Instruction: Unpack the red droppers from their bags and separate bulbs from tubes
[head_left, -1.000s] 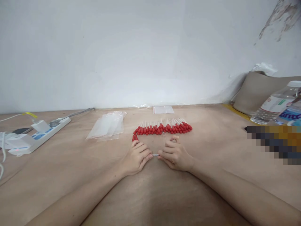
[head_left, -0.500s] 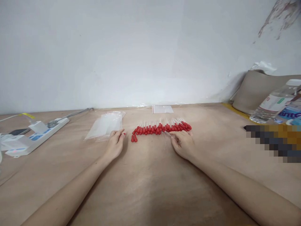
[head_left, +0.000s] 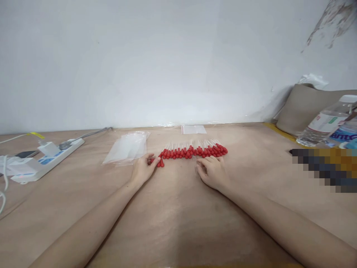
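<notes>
A long row of droppers (head_left: 181, 153) lies across the table, their red rubber bulbs toward me and thin clear tubes pointing at the wall. At the row's left end, my left hand (head_left: 143, 169) has its thumb and fingers closed around red bulbs. A loose red bulb (head_left: 162, 163) rests just right of its thumb. In front of the row's middle, my right hand (head_left: 212, 172) is curled with its fingertips pinched on thin glass tubes (head_left: 195, 163). How many tubes it holds is too blurred to tell.
Clear plastic bags (head_left: 126, 147) lie on the left, and a small zip bag (head_left: 193, 129) is near the wall. A power strip (head_left: 55, 160) with plugs is at far left. A water bottle (head_left: 320, 124) and a grey-brown container (head_left: 301, 106) stand at right.
My left hand has moved right to the loose red bulbs by the row's left end. My right hand has shifted slightly left, its fingers more curled over the glass tubes.
</notes>
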Tool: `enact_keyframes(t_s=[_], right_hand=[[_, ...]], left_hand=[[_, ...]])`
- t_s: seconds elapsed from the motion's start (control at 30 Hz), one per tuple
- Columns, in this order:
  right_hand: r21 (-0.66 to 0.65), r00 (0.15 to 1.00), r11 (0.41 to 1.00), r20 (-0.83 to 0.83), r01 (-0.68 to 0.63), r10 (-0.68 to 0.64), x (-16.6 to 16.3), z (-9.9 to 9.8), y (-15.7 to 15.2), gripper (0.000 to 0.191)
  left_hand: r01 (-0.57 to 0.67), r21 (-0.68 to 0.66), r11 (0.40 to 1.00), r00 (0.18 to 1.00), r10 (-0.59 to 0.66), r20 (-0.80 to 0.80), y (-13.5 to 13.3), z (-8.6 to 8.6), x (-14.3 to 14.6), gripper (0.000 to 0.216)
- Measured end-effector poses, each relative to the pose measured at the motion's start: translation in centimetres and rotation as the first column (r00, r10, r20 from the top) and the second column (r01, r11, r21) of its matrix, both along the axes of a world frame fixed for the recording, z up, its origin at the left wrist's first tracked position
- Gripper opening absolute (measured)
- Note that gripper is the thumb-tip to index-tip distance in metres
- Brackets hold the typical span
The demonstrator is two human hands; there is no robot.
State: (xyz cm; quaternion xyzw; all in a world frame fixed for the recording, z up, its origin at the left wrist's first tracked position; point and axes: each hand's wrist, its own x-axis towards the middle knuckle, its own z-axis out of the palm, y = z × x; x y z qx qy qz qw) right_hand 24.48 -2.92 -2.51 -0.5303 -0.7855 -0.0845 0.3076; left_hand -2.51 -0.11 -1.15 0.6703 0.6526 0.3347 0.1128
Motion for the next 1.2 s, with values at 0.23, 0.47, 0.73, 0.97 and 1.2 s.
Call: enact_keyframes(t_s=[0.23, 0.47, 0.73, 0.97, 1.2], right_hand=[[-0.079, 0.997, 0.994, 0.005, -0.07, 0.071, 0.3, 0.4, -0.5, 0.033], [-0.174, 0.949, 0.984, -0.315, -0.05, -0.008, 1.0, 0.3, 0.5, 0.029], [-0.184, 0.913, 0.983, -0.4, 0.0, -0.075, 1.3, 0.3, 1.0, 0.03], [-0.189, 0.914, 0.982, -0.394, 0.022, -0.096, 1.1, 0.4, 0.8, 0.022], [0.112, 0.875, 0.991, -0.484, 0.073, -0.01, 1.4, 0.3, 0.9, 0.042]], left_hand=[[0.016, -0.014, 1.0, 1.0, -0.015, 0.016, -0.9, 0.1, -0.8, 0.044], [0.135, 0.25, 0.959, 0.987, -0.107, -0.121, -0.5, 1.9, 1.4, 0.025], [0.101, -0.02, 0.995, 0.96, -0.103, -0.259, 4.8, 3.8, 11.2, 0.041], [0.06, -0.099, 0.993, 0.975, -0.08, -0.207, 6.3, 4.0, 12.9, 0.027], [0.366, 0.116, 0.923, 0.917, -0.336, -0.215, 0.2, 4.3, 7.1, 0.023]])
